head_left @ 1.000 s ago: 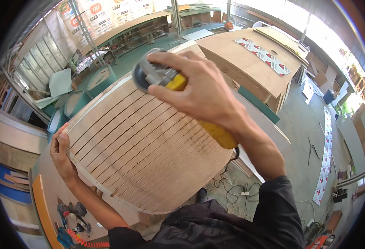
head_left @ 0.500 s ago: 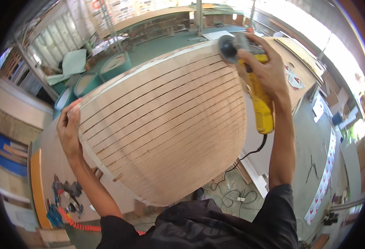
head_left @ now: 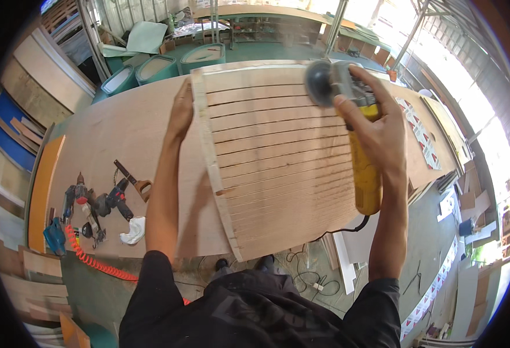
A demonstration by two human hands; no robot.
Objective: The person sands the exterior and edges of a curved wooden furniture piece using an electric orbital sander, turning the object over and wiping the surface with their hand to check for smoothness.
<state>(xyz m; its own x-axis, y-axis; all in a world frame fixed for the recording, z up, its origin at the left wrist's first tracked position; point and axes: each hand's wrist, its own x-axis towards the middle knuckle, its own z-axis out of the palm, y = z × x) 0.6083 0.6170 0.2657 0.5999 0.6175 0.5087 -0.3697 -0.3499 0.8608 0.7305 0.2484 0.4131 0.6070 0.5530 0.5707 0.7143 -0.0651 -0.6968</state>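
A curved wooden panel [head_left: 266, 168] with many parallel slots stands tilted in front of me, its pale edge strip running down the left side. My left hand [head_left: 182, 110] grips that left edge near the upper corner; some of its fingers are hidden. In my right hand [head_left: 380, 124] is a yellow and grey angle grinder [head_left: 366, 182], held by its body near the head. Its dark round disc [head_left: 319, 83] faces the upper right of the panel and looks to be at the slotted surface; whether it touches, I cannot tell.
Power tools [head_left: 113, 200], a handsaw [head_left: 132, 180] and a white cloth [head_left: 133, 230] lie on the large wooden tabletop [head_left: 133, 127] at left. An orange coiled hose [head_left: 92, 252] hangs off its front. Cables [head_left: 307, 278] cross the floor. Green tubs [head_left: 203, 55] stand beyond the table.
The panel has turned and swung rightward, its left edge now nearer the middle. My left hand moved right with it. The grinder has shifted slightly down and is still in my right hand.
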